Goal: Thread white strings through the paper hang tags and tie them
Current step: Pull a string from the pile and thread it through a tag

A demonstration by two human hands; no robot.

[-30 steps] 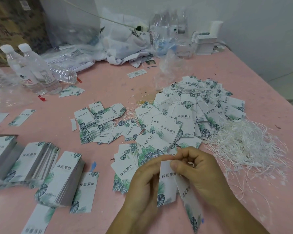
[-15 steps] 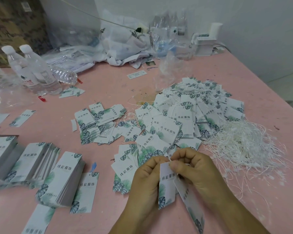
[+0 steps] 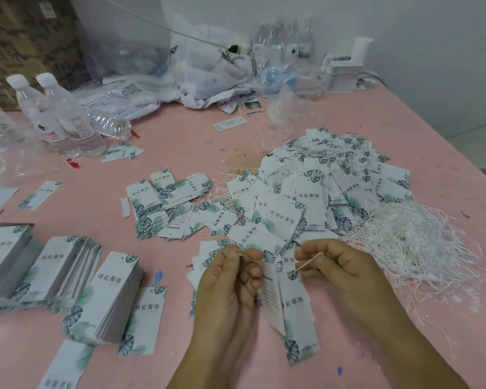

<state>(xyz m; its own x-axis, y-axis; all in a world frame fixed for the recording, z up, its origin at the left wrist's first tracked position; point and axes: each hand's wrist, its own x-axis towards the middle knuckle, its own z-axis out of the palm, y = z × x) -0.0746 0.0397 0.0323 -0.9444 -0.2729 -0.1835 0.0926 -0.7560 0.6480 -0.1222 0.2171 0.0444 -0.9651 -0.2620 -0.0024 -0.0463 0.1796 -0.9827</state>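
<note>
left hand (image 3: 230, 279): bare, no glove, no ring or other jewellery on the fingers that show
right hand (image 3: 340, 265): bare, no glove, no ring on the fingers in view
fingernails: short, plain, unpainted where they can be seen
left wrist and forearm: uncovered down to the lower edge of the view, no watch, band or sleeve
right wrist and forearm: uncovered to the lower edge as well, no watch, band or sleeve
clothing: out of view

Soft even light, blurred edges
</note>
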